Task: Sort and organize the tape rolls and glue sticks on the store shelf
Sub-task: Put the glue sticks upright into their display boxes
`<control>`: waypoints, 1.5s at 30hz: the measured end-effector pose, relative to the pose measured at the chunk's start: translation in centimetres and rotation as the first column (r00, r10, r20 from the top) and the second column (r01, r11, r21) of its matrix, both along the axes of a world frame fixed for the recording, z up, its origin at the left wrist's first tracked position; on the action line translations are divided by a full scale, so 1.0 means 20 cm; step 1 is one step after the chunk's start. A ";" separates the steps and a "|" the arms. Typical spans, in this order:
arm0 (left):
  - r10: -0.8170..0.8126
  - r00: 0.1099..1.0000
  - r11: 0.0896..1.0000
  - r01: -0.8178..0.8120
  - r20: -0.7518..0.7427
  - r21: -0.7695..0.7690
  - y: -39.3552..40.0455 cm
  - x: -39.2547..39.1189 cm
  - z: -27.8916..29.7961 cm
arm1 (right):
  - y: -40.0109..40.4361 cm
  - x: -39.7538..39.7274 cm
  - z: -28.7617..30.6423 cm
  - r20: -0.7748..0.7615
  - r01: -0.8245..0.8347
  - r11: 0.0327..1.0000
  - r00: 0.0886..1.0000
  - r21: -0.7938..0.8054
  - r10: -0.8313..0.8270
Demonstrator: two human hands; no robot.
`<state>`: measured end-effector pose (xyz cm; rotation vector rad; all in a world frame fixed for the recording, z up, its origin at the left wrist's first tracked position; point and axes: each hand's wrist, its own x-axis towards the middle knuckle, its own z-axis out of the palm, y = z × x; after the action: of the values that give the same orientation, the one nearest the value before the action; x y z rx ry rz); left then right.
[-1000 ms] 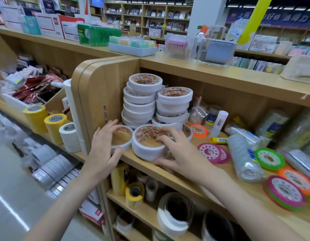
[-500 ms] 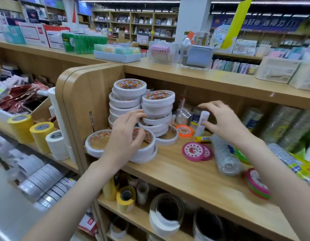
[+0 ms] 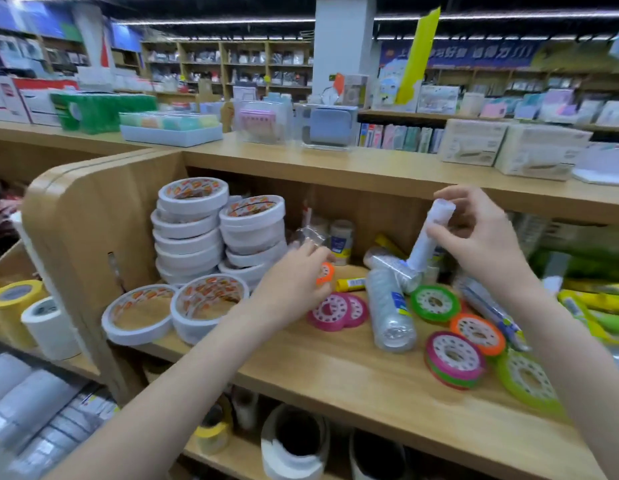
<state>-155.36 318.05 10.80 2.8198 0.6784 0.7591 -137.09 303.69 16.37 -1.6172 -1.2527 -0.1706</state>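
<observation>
Right hand raised, fingers pinching; left hand reaches forward, fingers loosely extended

Tape stacks sit mid-left of frame on the shelf, two loose rolls just below them, small reels spread lower right, wrapped sleeve lying between.

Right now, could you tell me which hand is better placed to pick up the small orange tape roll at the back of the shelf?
The left hand. Its relaxed, empty fingertips hang right at the small orange tape roll, while the right hand is busy pinching the white glue stick farther right.
</observation>
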 end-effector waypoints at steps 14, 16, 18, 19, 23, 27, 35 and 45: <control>0.206 0.954 0.978 -0.207 -0.216 0.018 0.08 0.29 0.02 | 0.06 0.15 -0.11 0.364 0.101 0.844 0.924 -0.528 0.117; 0.207 0.976 0.978 -0.207 -0.065 0.005 0.04 0.23 0.02 | 0.18 0.13 -0.10 0.474 0.200 0.769 0.868 -0.607 0.149; 0.197 0.980 0.980 -0.197 -0.008 -0.006 0.02 0.17 0.00 | 0.30 0.12 -0.09 0.518 0.296 0.679 0.843 -0.672 0.145; 0.196 0.980 0.980 -0.196 0.014 -0.027 0.02 0.15 -0.02 | 0.35 0.12 -0.10 0.495 0.301 0.653 0.859 -0.695 0.131; 0.207 0.973 0.969 -0.190 0.103 -0.155 0.03 0.07 -0.06 | 0.49 0.10 -0.14 0.320 0.197 0.607 0.942 -0.770 0.100; 0.239 0.966 0.962 -0.221 0.099 -0.161 0.02 0.02 -0.07 | 0.51 0.11 -0.10 0.190 0.049 0.585 0.965 -0.810 0.182; 0.196 0.929 0.970 -0.136 0.314 -0.202 0.01 -0.01 -0.11 | 0.44 0.15 -0.07 0.251 0.141 0.603 0.963 -0.785 0.101; 0.120 0.864 0.938 0.063 0.488 -0.341 0.04 0.03 -0.09 | 0.58 0.15 -0.09 0.297 0.245 0.372 0.951 -0.895 0.088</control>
<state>-154.75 318.86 8.93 2.1613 0.6785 1.1889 -134.03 315.33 14.47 -2.7417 -1.6385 0.3470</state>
